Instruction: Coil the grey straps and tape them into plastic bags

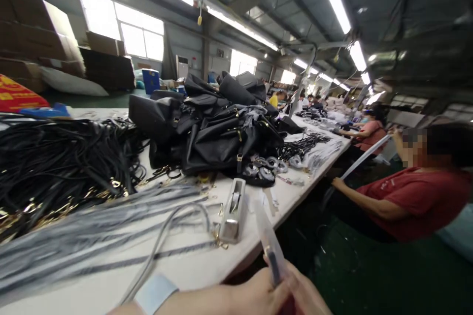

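Note:
Both my hands are at the bottom of the view, close together beyond the table's front edge. My left hand (260, 288), below a light blue band (155, 293) on the wrist, is closed around a dark strap in a clear plastic sleeve (272, 252). Pressed against the same sleeved strap is my right hand (305, 289), its fingers partly hidden. The sleeve's pale end points up and away, slightly blurred. A tape dispenser (232, 211) stands on the table (207, 268) just beyond my hands, with gold clasps (220, 242) and a grey cord (158, 243) beside it.
Black bags (218, 133) are heaped mid-table. Black straps with gold clips (55, 162) pile up at left, and sleeved straps (99, 221) lie in front. Tape rolls (266, 172) sit near the bags. A co-worker in a red shirt (414, 202) sits at right holding a long plastic sleeve (364, 160).

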Action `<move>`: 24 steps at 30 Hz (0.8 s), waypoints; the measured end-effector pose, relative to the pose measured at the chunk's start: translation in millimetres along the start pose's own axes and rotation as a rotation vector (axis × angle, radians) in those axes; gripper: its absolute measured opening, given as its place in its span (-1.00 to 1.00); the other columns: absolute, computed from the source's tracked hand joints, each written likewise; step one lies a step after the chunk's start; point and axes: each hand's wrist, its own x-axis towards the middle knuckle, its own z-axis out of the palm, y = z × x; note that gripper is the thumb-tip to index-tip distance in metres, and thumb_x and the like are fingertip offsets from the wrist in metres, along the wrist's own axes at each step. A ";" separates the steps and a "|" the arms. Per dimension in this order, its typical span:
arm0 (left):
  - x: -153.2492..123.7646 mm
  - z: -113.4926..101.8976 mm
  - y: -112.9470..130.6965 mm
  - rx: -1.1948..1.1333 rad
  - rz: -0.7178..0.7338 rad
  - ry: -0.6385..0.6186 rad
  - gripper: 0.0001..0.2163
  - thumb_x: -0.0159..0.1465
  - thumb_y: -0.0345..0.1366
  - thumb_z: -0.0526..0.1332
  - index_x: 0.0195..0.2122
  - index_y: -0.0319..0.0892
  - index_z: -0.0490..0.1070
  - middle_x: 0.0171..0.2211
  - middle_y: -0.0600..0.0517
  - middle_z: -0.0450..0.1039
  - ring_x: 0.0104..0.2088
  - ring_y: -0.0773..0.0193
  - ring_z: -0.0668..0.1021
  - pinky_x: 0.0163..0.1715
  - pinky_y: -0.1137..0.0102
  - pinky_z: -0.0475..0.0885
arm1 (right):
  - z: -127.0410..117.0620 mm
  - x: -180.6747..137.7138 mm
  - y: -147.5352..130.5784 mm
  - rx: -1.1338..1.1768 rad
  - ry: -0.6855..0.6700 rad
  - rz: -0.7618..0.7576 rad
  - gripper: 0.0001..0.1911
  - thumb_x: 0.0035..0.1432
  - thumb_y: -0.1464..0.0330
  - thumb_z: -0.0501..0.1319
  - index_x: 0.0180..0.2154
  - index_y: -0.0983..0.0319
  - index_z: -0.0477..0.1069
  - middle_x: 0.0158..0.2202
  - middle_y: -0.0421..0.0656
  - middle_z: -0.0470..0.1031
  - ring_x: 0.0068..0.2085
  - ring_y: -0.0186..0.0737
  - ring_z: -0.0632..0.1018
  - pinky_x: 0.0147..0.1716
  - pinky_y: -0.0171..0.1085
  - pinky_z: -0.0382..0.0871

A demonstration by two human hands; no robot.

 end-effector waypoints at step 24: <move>-33.0 -59.5 21.1 -0.398 0.079 0.358 -0.45 0.33 0.14 0.05 -0.14 -0.30 0.53 -0.50 0.00 0.46 -0.48 0.30 0.47 -0.37 0.41 0.38 | 65.2 13.6 0.5 0.008 -0.089 0.059 -0.46 0.23 -0.08 0.15 -0.23 0.30 0.46 -0.63 -0.23 0.41 -0.64 -0.38 0.37 -0.61 -0.41 0.21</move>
